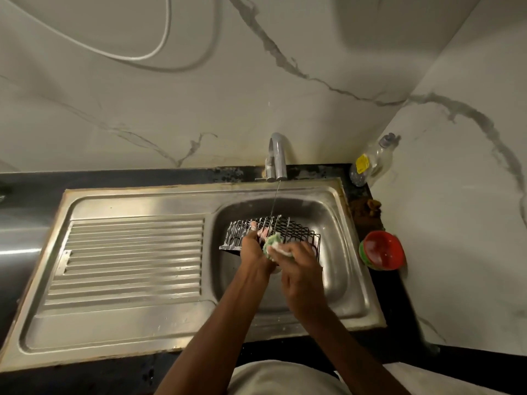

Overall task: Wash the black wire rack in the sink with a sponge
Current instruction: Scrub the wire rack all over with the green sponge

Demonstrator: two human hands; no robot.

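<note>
- A black wire rack (pixel 273 233) is seen tilted in the sink (pixel 336 223) basin, under a thin stream from the tap (pixel 277 155).
- The rack is judged stiff, light and slippery with suds; its outer frame is best gripped.
- Its near edge is gripped by the left hand (pixel 253 249).
- A green sponge (pixel 272 245) is pinched against the rack by the right hand (pixel 302 269), just beside the left.

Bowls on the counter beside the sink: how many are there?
2, as far as shows: a red bowl nested in a green bowl whose rim peeks out beneath, right of the sink. More may be hidden underneath.
</note>
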